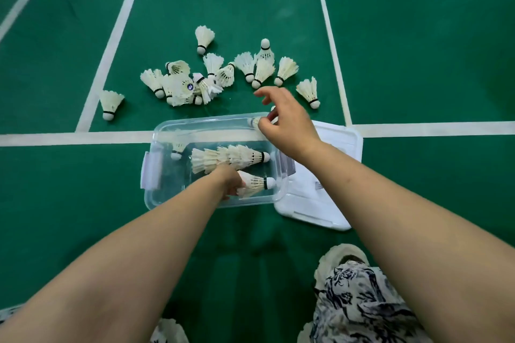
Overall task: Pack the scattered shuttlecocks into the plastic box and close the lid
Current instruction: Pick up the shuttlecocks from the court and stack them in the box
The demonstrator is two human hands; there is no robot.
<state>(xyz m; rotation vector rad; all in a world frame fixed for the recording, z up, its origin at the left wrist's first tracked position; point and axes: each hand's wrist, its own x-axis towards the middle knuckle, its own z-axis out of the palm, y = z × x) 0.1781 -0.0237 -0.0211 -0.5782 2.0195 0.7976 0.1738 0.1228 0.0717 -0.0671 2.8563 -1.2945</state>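
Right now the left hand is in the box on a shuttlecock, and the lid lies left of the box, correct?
No: the head view shows the lid right of the box, not left. The left hand is in the box on a shuttlecock.

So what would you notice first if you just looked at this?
The heap of white shuttlecocks scattered on the green floor, just beyond the clear box. Then the hands: the left hand is inside the box gripping a shuttlecock, the right hand hovers over its far rim. The white lid lies beside the box.
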